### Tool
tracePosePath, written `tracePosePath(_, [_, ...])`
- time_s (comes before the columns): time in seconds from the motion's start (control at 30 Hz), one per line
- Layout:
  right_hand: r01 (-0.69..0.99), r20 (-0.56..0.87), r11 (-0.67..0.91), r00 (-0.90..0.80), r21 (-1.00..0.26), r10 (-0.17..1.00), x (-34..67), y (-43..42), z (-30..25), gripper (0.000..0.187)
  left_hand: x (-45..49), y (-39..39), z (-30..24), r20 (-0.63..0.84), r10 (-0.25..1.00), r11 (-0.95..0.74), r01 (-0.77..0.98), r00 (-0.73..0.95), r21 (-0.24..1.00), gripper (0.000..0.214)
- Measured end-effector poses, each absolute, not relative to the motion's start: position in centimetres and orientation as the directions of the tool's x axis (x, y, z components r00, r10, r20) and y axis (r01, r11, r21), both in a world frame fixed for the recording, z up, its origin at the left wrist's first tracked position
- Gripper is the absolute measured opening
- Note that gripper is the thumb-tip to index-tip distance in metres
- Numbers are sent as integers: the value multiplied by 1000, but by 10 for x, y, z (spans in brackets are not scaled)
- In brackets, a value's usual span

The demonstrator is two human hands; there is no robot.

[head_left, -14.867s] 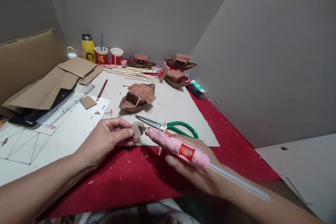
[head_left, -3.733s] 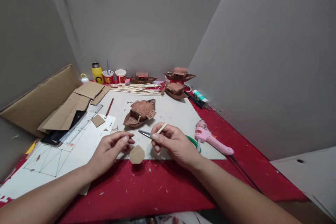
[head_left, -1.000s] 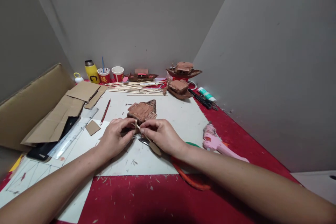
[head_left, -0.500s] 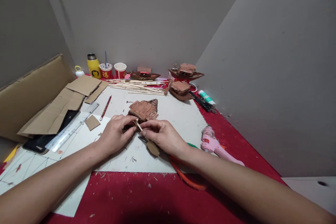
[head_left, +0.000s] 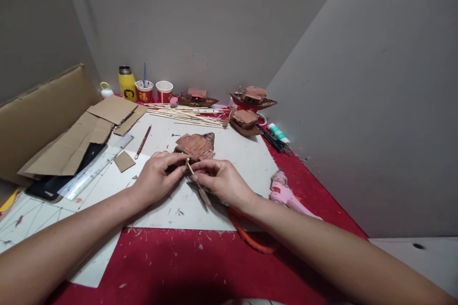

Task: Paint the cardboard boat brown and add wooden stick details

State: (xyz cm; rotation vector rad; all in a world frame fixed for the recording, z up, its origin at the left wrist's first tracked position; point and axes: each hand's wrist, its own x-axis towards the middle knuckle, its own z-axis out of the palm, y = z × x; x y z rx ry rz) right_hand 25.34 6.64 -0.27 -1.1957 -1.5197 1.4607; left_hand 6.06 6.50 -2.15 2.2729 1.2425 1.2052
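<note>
A small brown model boat [head_left: 195,147] with a bark-like roof sits on the white sheet, just beyond my hands. My left hand [head_left: 155,176] is closed at its near end, thumb and forefinger around a dark part of the hull. Between finger and thumb, my right hand [head_left: 223,181] pinches the thin stick of a small oar [head_left: 203,196]. The stick's upper end is at my left fingertips, against the boat; whether it is fixed there I cannot tell. The flat cardboard blade points down toward me, nearly edge-on. Dark scissor blades lie beneath it.
Orange scissor handles [head_left: 250,241] show under my right forearm, with a pink glue gun [head_left: 282,191] to the right. Thin wooden sticks [head_left: 186,115], paper cups [head_left: 164,93] and more model boats [head_left: 246,121] stand behind. Cardboard [head_left: 71,138], a ruler [head_left: 96,167] and a pencil [head_left: 143,142] lie left.
The oar has turned in my right fingers, so its blade went from broad side to nearly edge-on. Both hands stay at the boat's near end. The view has shifted slightly.
</note>
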Motion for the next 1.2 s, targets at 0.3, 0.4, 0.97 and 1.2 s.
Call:
tracePosePath(0.3, [65, -178, -167, -245, -984, 953, 272, 45, 12, 26, 63, 59, -16, 489, 855, -505, 490, 171, 711, 30])
tracePosePath(0.4, [243, -8, 55, -250, -969, 968, 275, 40, 17, 16, 62, 61, -8, 426, 894, -443, 429, 142, 787, 25])
tracePosePath(0.97, [705, 329, 576, -474, -414, 817, 267, 61, 2, 11, 61, 63, 22, -151, 919, 106, 142, 365, 984, 30])
tracePosePath(1.2, [713, 323, 576, -478, -400, 817, 265, 65, 3, 10, 75, 63, 18, -181, 948, 137, 178, 261, 974, 26])
